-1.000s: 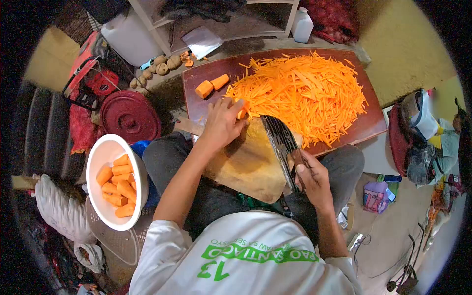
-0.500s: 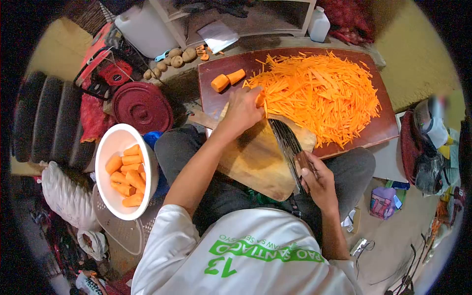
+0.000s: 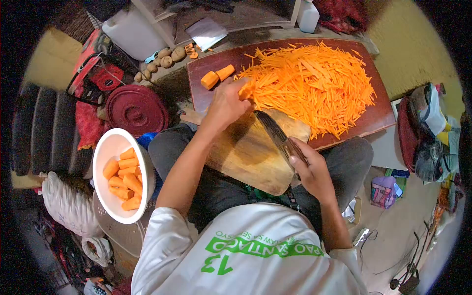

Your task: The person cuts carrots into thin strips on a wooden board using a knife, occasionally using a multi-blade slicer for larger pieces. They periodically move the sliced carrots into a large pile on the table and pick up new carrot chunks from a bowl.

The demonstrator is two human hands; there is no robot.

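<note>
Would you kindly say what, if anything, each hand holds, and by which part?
The right hand grips the knife by its handle; the left hand has carrot between thumb and fingers, gripped part unclear.

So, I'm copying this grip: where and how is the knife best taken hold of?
Probably by its handle, coming from the person's right, where the right hand grips it: the blade slants away towards the left hand.

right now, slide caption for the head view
Right grip on a dark-bladed knife over a tan wooden board, left grip by a heap of thin orange carrot strips.
</note>
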